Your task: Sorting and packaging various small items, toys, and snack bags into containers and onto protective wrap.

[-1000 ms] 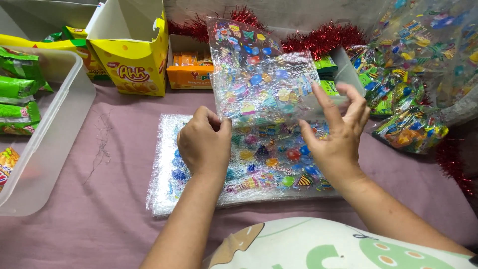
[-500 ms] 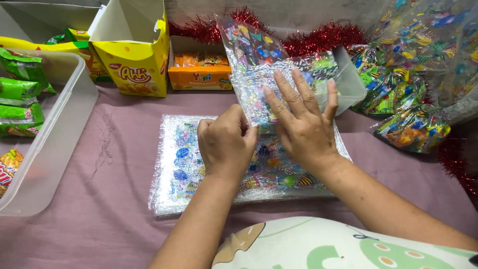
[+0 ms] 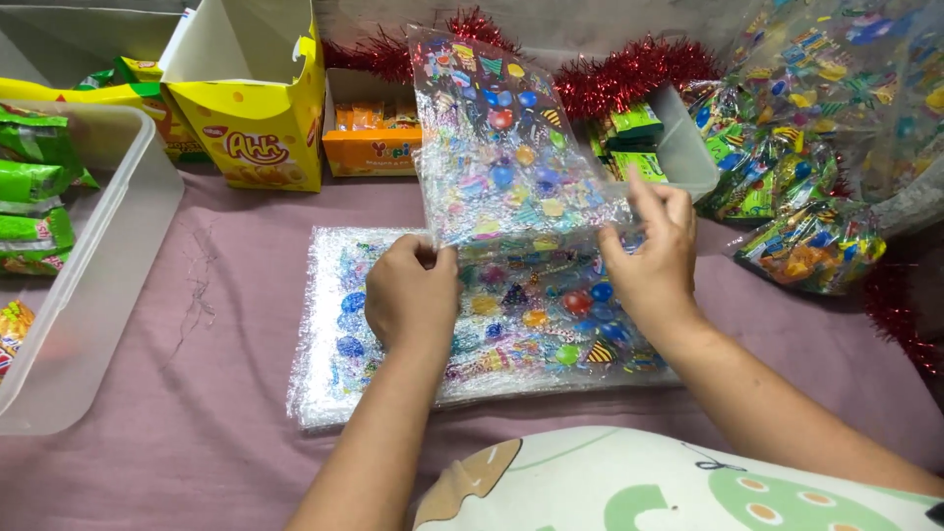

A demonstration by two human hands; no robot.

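Head view
Left hand [image 3: 411, 295]: its grip was pinched on the lower left corner of a clear printed cellophane bag [image 3: 506, 147], knuckles resting over the stack below.
Right hand [image 3: 654, 258]: its grip held the bag's lower right edge, thumb in front and fingers [image 3: 644, 197] behind the film.
Cellophane bag: lifted and tilted up off the stack, its top leaning away toward the tinsel, patterned with coloured balloons and party shapes.
Stack of bags [image 3: 511, 324]: lay flat on the pink cloth-covered surface [image 3: 216, 393], directly under both hands.
Left side: a clear plastic tub [image 3: 93, 295] held green snack packets [image 3: 34, 187], close beside the stack.
Behind: an open yellow carton [image 3: 256, 108] and an orange box [image 3: 372, 138] stood near the back edge, with red tinsel [image 3: 629, 74] running along behind them.
Right side: a small clear container [image 3: 688, 147] with green packets sat just behind the right hand; filled candy bags [image 3: 806, 246] were piled further right.
Foreground: a pale garment with green shapes [image 3: 639, 482] covered the near edge.
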